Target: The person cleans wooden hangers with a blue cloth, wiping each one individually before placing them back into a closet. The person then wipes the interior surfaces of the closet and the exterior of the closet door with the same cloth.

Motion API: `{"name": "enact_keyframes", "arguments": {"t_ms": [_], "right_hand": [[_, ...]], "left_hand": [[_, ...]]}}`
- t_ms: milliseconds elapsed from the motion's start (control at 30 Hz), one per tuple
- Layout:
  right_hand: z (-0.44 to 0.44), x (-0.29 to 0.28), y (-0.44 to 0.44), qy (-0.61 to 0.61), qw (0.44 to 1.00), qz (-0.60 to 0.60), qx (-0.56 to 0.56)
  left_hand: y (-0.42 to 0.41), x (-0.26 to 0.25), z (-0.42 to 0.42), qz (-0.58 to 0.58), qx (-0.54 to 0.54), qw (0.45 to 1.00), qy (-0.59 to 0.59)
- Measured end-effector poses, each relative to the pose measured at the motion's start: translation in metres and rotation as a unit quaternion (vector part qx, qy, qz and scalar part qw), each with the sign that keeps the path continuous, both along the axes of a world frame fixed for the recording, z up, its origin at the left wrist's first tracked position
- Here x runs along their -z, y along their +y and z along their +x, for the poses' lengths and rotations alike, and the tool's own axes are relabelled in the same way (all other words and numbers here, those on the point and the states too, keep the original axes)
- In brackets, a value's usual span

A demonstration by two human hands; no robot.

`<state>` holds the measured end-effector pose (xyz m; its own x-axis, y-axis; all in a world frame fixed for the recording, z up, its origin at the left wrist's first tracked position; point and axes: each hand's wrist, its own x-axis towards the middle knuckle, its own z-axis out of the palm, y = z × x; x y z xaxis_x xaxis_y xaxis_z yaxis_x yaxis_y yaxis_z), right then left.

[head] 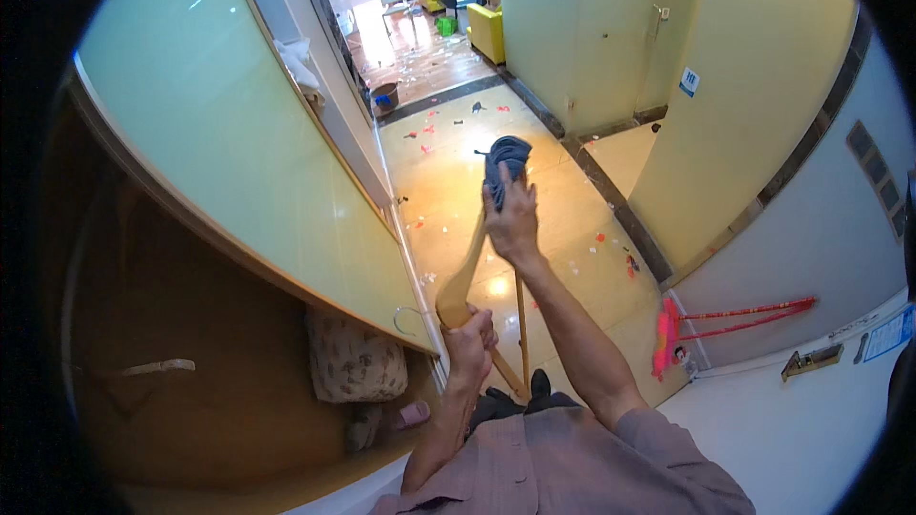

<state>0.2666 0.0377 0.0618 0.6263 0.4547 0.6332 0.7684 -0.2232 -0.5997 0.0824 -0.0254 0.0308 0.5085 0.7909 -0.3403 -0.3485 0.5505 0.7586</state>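
Observation:
My left hand [469, 345] grips a wooden clothes hanger [458, 292] near its neck, and the metal hook [406, 320] sticks out to the left. One arm of the hanger slopes up and away from me; the other arm and the crossbar point back toward my shoes. At the far end a bunched dark blue-grey cloth [507, 157] is wrapped over the wood. My right hand [514, 222] holds the cloth there, index finger stretched along it. That tip of the hanger is hidden by cloth and fingers.
Red and dark scraps [428, 130] litter the tiled floor [458, 179]. A pink-red long-handled tool [665, 343] leans by the right wall. At left are a glass panel [236, 136], a patterned pale bundle [356, 356] and a pink slipper [413, 415]. A bucket [385, 96] stands farther off.

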Motion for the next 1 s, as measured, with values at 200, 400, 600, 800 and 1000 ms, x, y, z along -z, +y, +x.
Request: {"name": "enact_keyframes", "arguments": {"t_ms": [200, 400, 600, 800, 1000], "right_hand": [[-0.115, -0.001, -0.041, 0.369, 0.899, 0.011, -0.236], [-0.032, -0.005, -0.008, 0.588, 0.726, 0.233, -0.272], [-0.040, 0.010, -0.017, 0.566, 0.771, 0.185, -0.225], [-0.098, 0.048, -0.036, 0.490, 0.852, 0.003, -0.185], [-0.122, 0.036, -0.062, 0.384, 0.890, -0.120, -0.214]], "left_hand": [[0.028, 0.014, -0.004, 0.118, -0.087, 0.989, -0.018], [0.014, 0.035, -0.007, 0.106, -0.069, 0.991, 0.053], [0.016, 0.056, -0.003, 0.083, -0.052, 0.993, 0.066], [0.031, 0.063, -0.002, 0.159, -0.069, 0.985, 0.019], [0.054, 0.054, -0.022, 0.133, 0.005, 0.991, 0.000]]}}
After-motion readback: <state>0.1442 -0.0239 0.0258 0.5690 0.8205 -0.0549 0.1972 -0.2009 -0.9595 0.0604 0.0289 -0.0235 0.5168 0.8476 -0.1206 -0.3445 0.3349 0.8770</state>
